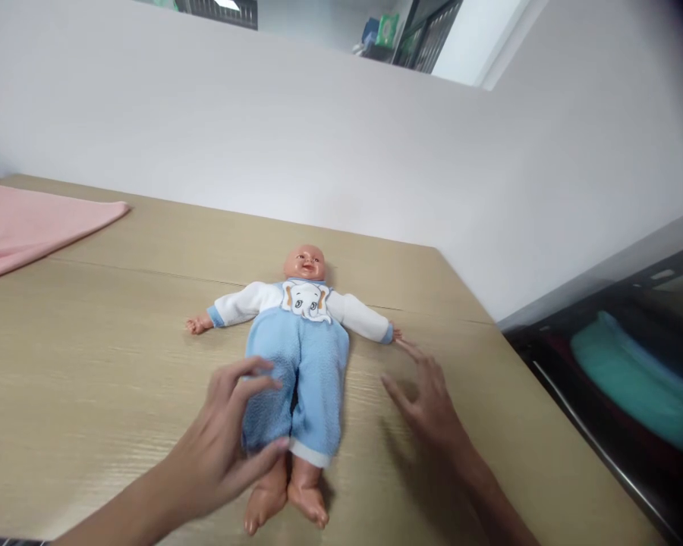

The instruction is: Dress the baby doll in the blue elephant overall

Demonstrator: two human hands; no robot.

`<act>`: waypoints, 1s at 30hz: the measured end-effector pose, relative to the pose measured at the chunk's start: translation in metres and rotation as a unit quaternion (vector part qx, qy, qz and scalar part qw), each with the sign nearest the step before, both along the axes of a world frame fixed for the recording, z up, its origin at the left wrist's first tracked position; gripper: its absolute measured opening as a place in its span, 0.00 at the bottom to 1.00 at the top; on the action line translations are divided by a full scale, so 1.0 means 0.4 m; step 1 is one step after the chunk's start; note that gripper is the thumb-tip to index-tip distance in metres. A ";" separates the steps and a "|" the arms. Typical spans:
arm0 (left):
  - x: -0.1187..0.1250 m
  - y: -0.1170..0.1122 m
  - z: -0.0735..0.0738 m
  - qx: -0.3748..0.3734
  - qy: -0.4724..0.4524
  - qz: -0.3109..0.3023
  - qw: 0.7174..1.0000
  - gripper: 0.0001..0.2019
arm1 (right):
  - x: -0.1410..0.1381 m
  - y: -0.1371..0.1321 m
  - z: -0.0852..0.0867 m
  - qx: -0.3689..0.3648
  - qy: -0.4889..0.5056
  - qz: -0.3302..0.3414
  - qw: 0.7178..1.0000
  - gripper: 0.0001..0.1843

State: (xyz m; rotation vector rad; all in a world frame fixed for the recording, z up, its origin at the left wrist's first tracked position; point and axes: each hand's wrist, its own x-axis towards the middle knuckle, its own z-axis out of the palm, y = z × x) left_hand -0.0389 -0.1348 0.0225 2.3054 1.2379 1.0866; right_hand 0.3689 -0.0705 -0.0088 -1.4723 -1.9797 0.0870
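A baby doll (pixel 319 364) lies on its back on a wooden table (pixel 119 379), its arms spread and its bare feet toward me. It wears a light blue and white outfit with an elephant face on the chest. My left hand (pixel 228 432) hovers over the doll's leg on the left, fingers apart and curved, holding nothing; whether it touches the cloth I cannot tell. To the right of the doll, my right hand (pixel 426 394) is open, its index fingertip at or close to the doll's small hand.
A pink cloth (pixel 39 224) lies at the table's far left. Behind the table rises a white wall (pixel 233 129) with an opening at the top. Beyond the table's right edge, a dark-framed container or rack (pixel 552 379) stands with a teal item (pixel 631 387).
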 end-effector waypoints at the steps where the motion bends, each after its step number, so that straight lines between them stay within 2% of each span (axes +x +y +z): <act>1: 0.032 0.048 0.013 0.013 -0.005 -0.004 1.000 0.24 | 0.021 0.054 -0.011 0.009 0.001 0.002 1.000 0.35; 3: 0.100 0.150 0.026 0.055 -0.017 -0.023 0.998 0.27 | 0.051 0.155 -0.033 0.021 0.008 0.013 1.000 0.44; 5: 0.166 0.250 0.030 0.075 -0.003 -0.037 0.996 0.31 | 0.063 0.236 -0.041 -0.008 0.023 0.039 0.999 0.47; 8: 0.241 0.381 0.032 0.075 0.021 -0.058 0.995 0.33 | 0.060 0.307 -0.013 -0.037 0.020 0.095 0.995 0.35; 10: 0.276 0.448 0.040 0.050 0.052 -0.080 0.994 0.38 | 0.050 0.322 0.032 -0.033 0.012 0.109 0.993 0.26; 13: 0.311 0.512 0.058 0.029 0.105 -0.094 0.990 0.46 | 0.017 0.306 0.123 0.007 0.014 0.096 0.995 0.22; 14: 0.320 0.526 0.064 0.029 0.121 -0.089 0.988 0.44 | 0.000 0.295 0.153 0.030 0.011 0.097 0.995 0.23; 16: 0.329 0.542 0.070 0.031 0.138 -0.074 0.987 0.33 | -0.041 0.270 0.201 0.058 0.007 0.125 0.990 0.25; 18: 0.327 0.550 0.069 0.030 0.128 -0.063 0.989 0.21 | -0.085 0.249 0.223 0.070 0.055 0.147 0.985 0.32; 20: 0.314 0.552 0.063 0.026 0.110 -0.057 0.992 0.17 | -0.120 0.235 0.212 0.077 0.126 0.160 0.976 0.38; 23: 0.284 0.551 0.054 0.030 0.041 -0.068 0.996 0.16 | -0.145 0.232 0.151 0.059 0.227 0.162 0.959 0.43; 25: 0.267 0.548 0.051 0.032 -0.026 -0.085 0.995 0.14 | -0.151 0.238 0.100 0.009 0.262 0.165 0.951 0.43; 27: 0.253 0.543 0.050 0.025 -0.084 -0.096 0.991 0.13 | -0.160 0.246 0.053 -0.062 0.267 0.182 0.945 0.38; 30: 0.238 0.535 0.053 -0.004 -0.173 -0.103 0.979 0.12 | -0.186 0.251 0.005 -0.141 0.290 0.205 0.924 0.36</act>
